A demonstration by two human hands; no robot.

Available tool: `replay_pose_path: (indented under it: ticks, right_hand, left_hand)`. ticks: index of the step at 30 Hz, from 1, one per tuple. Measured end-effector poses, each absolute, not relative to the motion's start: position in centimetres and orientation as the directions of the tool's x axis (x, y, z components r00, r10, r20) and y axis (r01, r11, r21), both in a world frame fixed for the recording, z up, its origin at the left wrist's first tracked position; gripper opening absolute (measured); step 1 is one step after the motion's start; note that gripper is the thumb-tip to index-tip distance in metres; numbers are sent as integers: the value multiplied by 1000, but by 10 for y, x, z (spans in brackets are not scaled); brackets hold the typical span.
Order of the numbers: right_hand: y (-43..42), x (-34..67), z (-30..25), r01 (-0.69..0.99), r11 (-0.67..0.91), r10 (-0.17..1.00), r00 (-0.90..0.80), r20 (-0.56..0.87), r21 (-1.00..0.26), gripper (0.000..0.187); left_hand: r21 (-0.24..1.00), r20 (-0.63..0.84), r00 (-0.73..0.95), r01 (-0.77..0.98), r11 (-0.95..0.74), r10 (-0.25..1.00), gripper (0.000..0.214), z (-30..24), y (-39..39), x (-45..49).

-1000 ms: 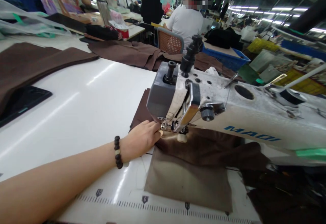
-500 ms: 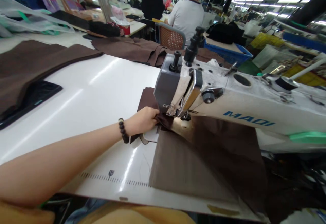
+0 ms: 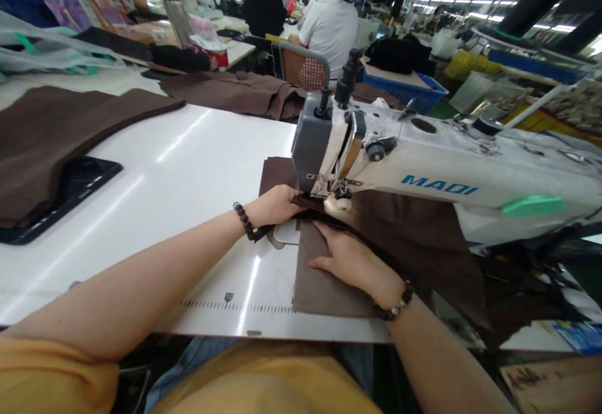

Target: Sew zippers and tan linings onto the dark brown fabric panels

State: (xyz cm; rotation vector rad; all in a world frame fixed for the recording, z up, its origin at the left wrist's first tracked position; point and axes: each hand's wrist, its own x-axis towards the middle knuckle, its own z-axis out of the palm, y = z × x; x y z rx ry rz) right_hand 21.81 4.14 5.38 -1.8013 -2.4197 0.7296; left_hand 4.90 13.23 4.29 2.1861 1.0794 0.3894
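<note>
The head of a MAQI industrial sewing machine reaches over the white table, with its presser foot resting on layered brown fabric. My left hand pinches the fabric's folded edge just left of the foot. A beaded bracelet circles that wrist. My right hand lies flat on the fabric in front of the foot, its fingers pointing toward the left hand. The needle is hidden among the machine's parts.
The white sewing table has a printed ruler scale along its front. Brown fabric panels lie at the left on a black mat. Beyond the machine, a seated person works near a blue crate.
My right hand has come into view and now lies on the fabric. The view has tilted and drawn back, showing more of the table's front edge and my lap.
</note>
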Motion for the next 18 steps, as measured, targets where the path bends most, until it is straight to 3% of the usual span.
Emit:
replay_pose_path:
  ticks: [5,9,12,15,18]
  right_hand:
    - [43,220,51,873,198,913,-330,-240,-446,69]
    - [43,221,49,873,182,916,-318,-246,-452,65]
    - [40,224,52,867,152,911,-309,-271,-475,60]
    - [37,228,59,767,145,796,-466,-387,-625,59]
    - [40,229,60,716,156,750,-534,-390,-681,48]
  left_hand:
    - [512,40,647,642,-572,762,26,39,117,57]
    - [450,95,633,661,-601,768,21,34,106,62]
    - [476,126,646,626,-617,753,20,34,106,60]
    - [547,172,619,587,-597,766,21,32,112,53]
    - [703,197,561,490,-515,804,15,27,120,46]
